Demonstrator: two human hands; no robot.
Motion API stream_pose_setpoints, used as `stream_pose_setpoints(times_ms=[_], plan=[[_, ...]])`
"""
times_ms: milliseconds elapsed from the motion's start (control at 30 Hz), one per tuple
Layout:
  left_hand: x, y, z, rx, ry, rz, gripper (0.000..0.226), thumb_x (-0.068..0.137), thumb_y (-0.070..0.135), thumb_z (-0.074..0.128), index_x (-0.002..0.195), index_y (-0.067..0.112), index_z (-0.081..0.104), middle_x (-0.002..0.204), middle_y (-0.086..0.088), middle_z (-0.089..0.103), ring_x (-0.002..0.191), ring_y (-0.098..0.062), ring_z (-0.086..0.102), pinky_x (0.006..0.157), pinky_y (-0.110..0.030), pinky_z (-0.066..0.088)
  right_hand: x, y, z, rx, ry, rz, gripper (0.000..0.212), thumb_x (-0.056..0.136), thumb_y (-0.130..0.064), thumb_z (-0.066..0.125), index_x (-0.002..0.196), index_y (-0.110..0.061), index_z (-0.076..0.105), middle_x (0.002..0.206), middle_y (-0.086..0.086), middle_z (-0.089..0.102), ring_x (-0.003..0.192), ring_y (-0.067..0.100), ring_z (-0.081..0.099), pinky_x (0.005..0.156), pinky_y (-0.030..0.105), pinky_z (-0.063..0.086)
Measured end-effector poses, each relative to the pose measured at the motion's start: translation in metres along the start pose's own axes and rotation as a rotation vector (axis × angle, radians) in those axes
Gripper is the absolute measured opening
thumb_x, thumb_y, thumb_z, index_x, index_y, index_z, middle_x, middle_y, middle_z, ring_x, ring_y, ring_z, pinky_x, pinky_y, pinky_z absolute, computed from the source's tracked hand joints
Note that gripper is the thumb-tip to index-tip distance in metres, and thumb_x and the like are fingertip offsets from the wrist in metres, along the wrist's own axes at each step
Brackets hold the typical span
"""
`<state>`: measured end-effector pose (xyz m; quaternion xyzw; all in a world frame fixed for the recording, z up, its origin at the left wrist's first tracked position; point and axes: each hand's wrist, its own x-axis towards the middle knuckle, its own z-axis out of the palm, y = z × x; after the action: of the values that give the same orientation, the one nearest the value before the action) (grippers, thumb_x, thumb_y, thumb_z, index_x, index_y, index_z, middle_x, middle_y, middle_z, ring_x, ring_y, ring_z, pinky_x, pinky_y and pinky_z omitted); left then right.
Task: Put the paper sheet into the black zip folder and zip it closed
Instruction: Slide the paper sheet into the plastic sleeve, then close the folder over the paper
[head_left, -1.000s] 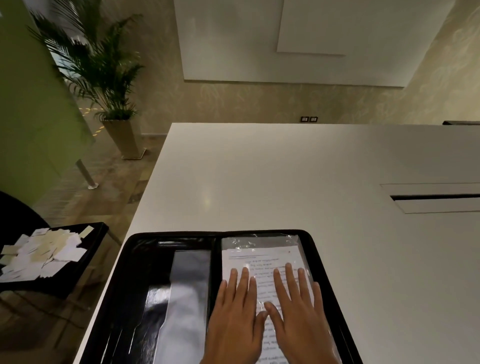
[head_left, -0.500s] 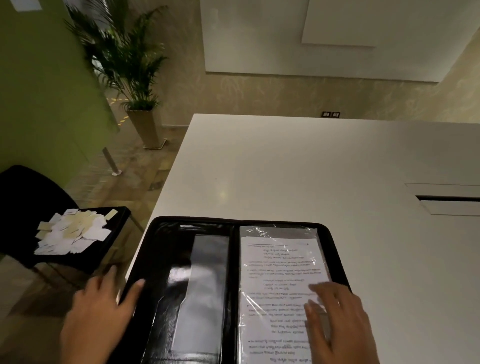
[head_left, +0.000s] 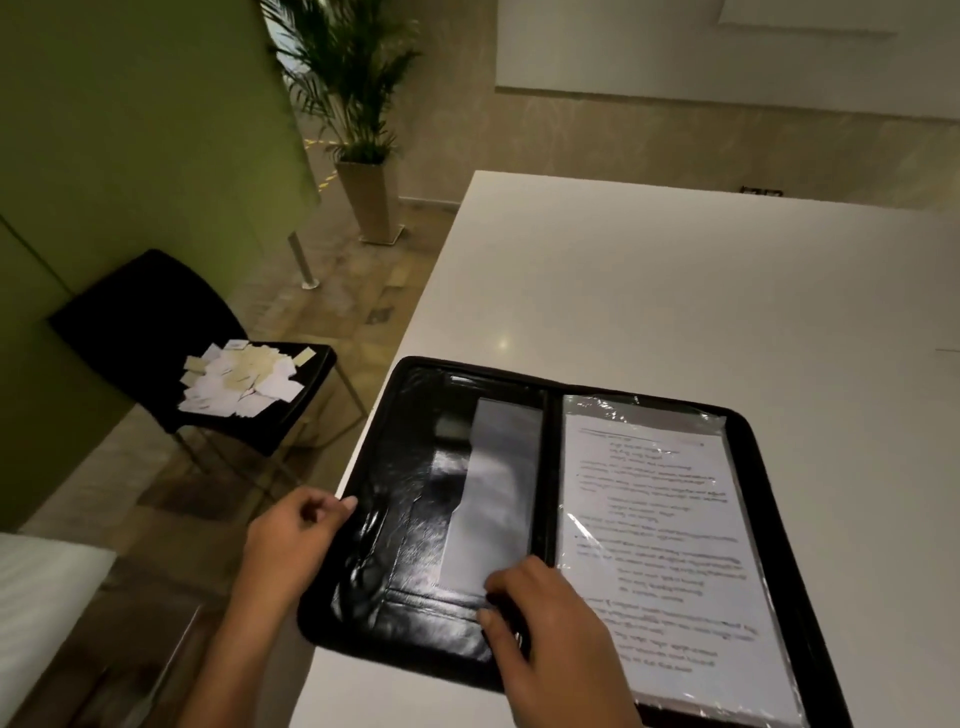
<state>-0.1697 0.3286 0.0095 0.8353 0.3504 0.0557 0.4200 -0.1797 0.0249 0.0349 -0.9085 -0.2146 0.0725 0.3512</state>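
The black zip folder (head_left: 395, 519) lies open flat on the white table (head_left: 675, 291), its left half overhanging the table's left edge. The paper sheet (head_left: 670, 551), printed with lines of text, rests in a clear plastic sleeve on the folder's right half. My left hand (head_left: 296, 535) grips the folder's outer left edge, thumb on the inner cover. My right hand (head_left: 550, 629) rests with curled fingers on the lower middle of the folder, by the spine and a grey inner flap (head_left: 493, 493). It hides part of the folder's bottom edge.
A black chair (head_left: 156, 332) stands left of the table with several loose paper slips (head_left: 239, 379) on its seat. A potted palm (head_left: 358, 114) and a green wall panel lie beyond it. A recessed slot is in the table at far right.
My left hand came in from the floor side and took the folder's left edge. My right hand slid left off the sheet to the spine. The view swung left and down.
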Motion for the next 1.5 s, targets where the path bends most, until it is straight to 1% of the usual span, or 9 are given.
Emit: stream_pose_setpoints(times_ms=[133, 267, 533, 800, 967, 1100, 1300, 1433, 1500], plan=[[0.005, -0.004, 0.002, -0.053, -0.006, 0.008, 0.016, 0.091, 0.032, 0.089, 0.083, 0.023, 0.078, 0.080, 0.003, 0.077, 0.084, -0.014, 0.073, 0.068, -0.015, 0.048, 0.017, -0.023, 0.024, -0.060, -0.051, -0.096, 0.031, 0.103, -0.054, 0.055, 0.129, -0.038, 0.062, 0.122, -0.022, 0.053, 0.115, 0.003, 0.051, 0.092, 0.023, 0.049], [0.008, -0.002, 0.000, -0.127, -0.025, 0.014, 0.008, 0.090, 0.026, 0.090, 0.090, 0.021, 0.083, 0.084, -0.001, 0.080, 0.087, -0.022, 0.077, 0.076, -0.024, 0.054, 0.035, -0.046, 0.039, -0.107, -0.064, -0.122, 0.035, 0.103, -0.058, 0.053, 0.131, -0.037, 0.059, 0.123, -0.019, 0.051, 0.114, 0.009, 0.049, 0.090, 0.028, 0.046], [-0.009, 0.047, -0.023, -0.681, -0.225, 0.098, 0.011, 0.096, 0.003, 0.077, 0.104, -0.004, 0.075, 0.084, -0.013, 0.073, 0.081, -0.026, 0.070, 0.074, -0.031, 0.059, 0.062, -0.086, 0.013, -0.017, 0.000, -0.109, 0.048, 0.100, -0.072, 0.051, 0.135, -0.040, 0.061, 0.121, -0.024, 0.050, 0.113, 0.002, 0.054, 0.092, 0.031, 0.059], [-0.060, 0.126, -0.011, -0.874, -0.437, 0.379, 0.030, 0.101, 0.036, 0.067, 0.097, 0.008, 0.077, 0.082, -0.005, 0.072, 0.076, -0.015, 0.068, 0.067, -0.022, 0.055, 0.064, -0.111, -0.062, 0.233, 0.252, -0.080, 0.041, 0.093, -0.076, 0.056, 0.105, -0.038, 0.062, 0.096, -0.012, 0.064, 0.089, 0.010, 0.067, 0.073, 0.034, 0.060], [-0.094, 0.164, 0.022, -0.808, -0.457, 0.519, 0.030, 0.098, 0.043, 0.067, 0.109, 0.019, 0.082, 0.092, -0.007, 0.081, 0.079, -0.037, 0.075, 0.063, -0.033, 0.055, 0.043, -0.098, -0.116, 0.318, 0.371, 0.026, 0.040, 0.087, -0.075, 0.064, 0.094, -0.036, 0.061, 0.088, -0.004, 0.070, 0.075, 0.016, 0.070, 0.063, 0.031, 0.058], [-0.122, 0.182, 0.059, -0.762, -0.463, 0.620, 0.024, 0.101, 0.035, 0.068, 0.123, 0.032, 0.079, 0.089, -0.001, 0.078, 0.068, -0.017, 0.071, 0.054, -0.028, 0.052, 0.021, -0.073, -0.151, 0.310, 0.456, 0.093, 0.020, 0.095, -0.045, 0.081, 0.090, -0.035, 0.065, 0.088, -0.012, 0.072, 0.066, 0.008, 0.072, 0.057, 0.019, 0.057], [-0.161, 0.204, 0.111, -0.553, -0.429, 0.771, 0.034, 0.101, 0.037, 0.070, 0.135, 0.041, 0.074, 0.097, 0.012, 0.071, 0.087, -0.017, 0.071, 0.069, -0.021, 0.054, -0.008, -0.020, -0.194, 0.163, 0.573, 0.230, 0.017, 0.092, -0.028, 0.083, 0.080, -0.030, 0.072, 0.074, -0.009, 0.072, 0.063, 0.013, 0.071, 0.055, 0.034, 0.064], [-0.178, 0.213, 0.142, -0.420, -0.441, 0.839, 0.039, 0.103, 0.040, 0.068, 0.142, 0.039, 0.068, 0.103, 0.017, 0.068, 0.095, -0.012, 0.069, 0.079, -0.018, 0.055, -0.019, 0.016, -0.209, 0.055, 0.596, 0.296, 0.021, 0.094, -0.021, 0.083, 0.076, -0.027, 0.072, 0.063, -0.005, 0.069, 0.073, 0.003, 0.070, 0.060, 0.009, 0.051], [-0.185, 0.216, 0.157, -0.359, -0.444, 0.869, 0.041, 0.103, 0.042, 0.067, 0.144, 0.040, 0.066, 0.101, 0.018, 0.065, 0.095, -0.012, 0.068, 0.081, -0.024, 0.058, -0.023, 0.034, -0.213, 0.021, 0.589, 0.347, 0.023, 0.095, -0.020, 0.083, 0.075, -0.026, 0.072, 0.057, -0.004, 0.067, 0.063, 0.011, 0.069, 0.053, 0.010, 0.046]])
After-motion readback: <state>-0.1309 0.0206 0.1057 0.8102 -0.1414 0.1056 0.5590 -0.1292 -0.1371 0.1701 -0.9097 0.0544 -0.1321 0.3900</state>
